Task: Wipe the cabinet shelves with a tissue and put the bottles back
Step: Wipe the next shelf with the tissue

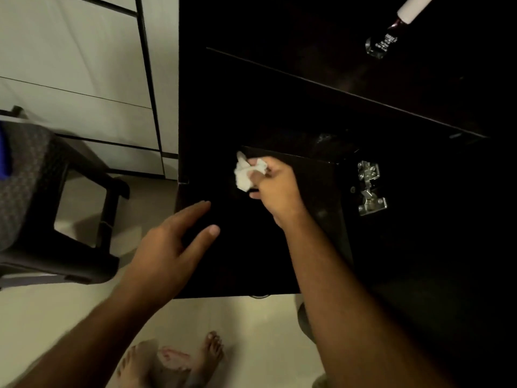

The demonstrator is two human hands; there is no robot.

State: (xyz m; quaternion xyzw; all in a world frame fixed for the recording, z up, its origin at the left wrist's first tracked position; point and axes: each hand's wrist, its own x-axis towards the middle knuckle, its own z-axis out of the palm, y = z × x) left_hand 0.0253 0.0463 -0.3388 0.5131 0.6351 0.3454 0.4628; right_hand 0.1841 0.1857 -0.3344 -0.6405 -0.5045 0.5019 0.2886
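Tissue (246,172) sits crumpled in right hand (275,189), fingers pinched on it, at dark shelf (307,175) edge; left hand (170,247) nearer, fingers apart, empty; bottle (391,32) well up-right.

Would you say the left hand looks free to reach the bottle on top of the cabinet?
Probably yes: the left hand is open and holds nothing, and no object blocks the way to the bottle, though it lies far across.
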